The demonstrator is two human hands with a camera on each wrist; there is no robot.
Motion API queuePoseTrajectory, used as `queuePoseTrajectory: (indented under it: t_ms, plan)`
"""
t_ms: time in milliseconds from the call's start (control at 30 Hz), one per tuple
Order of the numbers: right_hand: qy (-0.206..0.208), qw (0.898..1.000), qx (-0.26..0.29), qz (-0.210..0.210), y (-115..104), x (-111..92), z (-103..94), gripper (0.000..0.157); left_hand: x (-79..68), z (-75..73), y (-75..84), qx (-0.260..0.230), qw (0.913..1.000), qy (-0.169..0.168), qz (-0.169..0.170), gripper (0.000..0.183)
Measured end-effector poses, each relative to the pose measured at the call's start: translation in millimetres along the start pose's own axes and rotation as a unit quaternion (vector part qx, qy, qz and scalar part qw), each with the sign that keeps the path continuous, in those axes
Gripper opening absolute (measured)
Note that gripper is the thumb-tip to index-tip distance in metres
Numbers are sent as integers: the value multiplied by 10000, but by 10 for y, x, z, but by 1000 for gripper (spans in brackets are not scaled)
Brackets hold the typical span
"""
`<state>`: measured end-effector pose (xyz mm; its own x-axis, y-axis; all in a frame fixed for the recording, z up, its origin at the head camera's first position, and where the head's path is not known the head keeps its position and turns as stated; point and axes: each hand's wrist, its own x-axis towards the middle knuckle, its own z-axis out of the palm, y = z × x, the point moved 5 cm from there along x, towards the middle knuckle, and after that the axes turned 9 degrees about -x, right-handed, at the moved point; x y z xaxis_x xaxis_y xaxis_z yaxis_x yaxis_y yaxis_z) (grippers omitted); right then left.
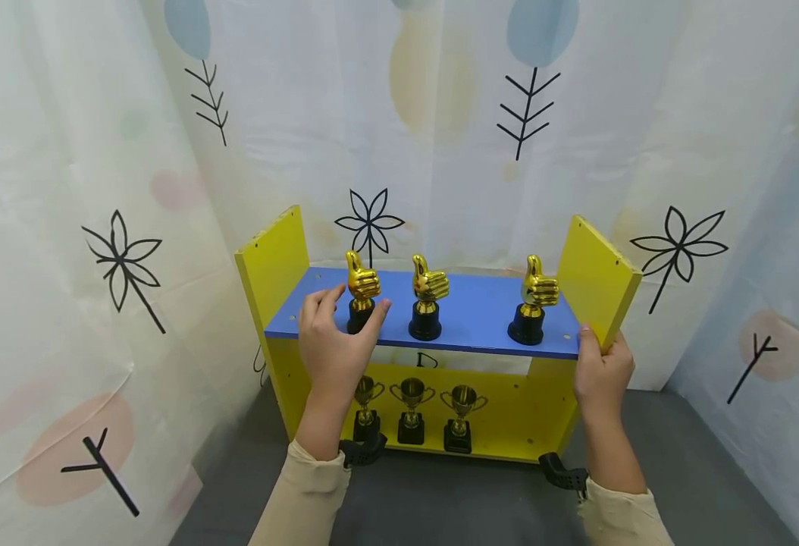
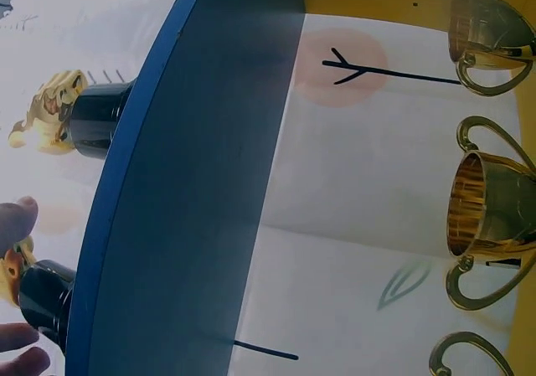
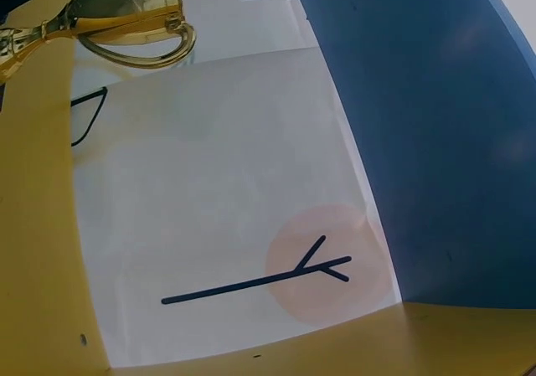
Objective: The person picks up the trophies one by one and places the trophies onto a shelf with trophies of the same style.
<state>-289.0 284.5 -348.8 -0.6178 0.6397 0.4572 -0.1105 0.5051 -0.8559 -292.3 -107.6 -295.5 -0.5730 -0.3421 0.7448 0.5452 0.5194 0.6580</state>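
Note:
My left hand point(image 1: 334, 345) is raised at the front of the blue shelf board point(image 1: 477, 307). Its thumb and fingers are spread to either side of the leftmost gold thumbs-up trophy point(image 1: 362, 284), with a gap visible beside the thumb. In the left wrist view, the black base of that trophy point(image 2: 48, 296) stands on the board between thumb and fingers. Two more thumbs-up trophies stand to the right, a middle one point(image 1: 427, 322) and a right one point(image 1: 527, 326). My right hand point(image 1: 603, 375) grips the front edge of the yellow right side panel point(image 1: 597, 273), thumb on the inner side.
On the lower yellow level stand three gold two-handled trophy cups, left point(image 1: 365, 390), middle point(image 1: 412, 393) and right point(image 1: 463, 400). A yellow left side panel point(image 1: 273, 262) bounds the rack. Patterned white curtain point(image 1: 440, 136) hangs behind; the surface below is dark grey point(image 1: 454, 500).

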Motion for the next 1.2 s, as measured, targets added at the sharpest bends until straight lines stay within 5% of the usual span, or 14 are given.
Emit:
queuePoseTrajectory:
  t_ms: [700,1200]
  plan:
    - [-77,9997,167,-146,24,-19,0,31,-317,-391,-90,-397,9976,121,549,63]
    - [-97,9992,206,-337,69,-64,29,26,-605,-460,-262,-204,9966,-381,702,59]
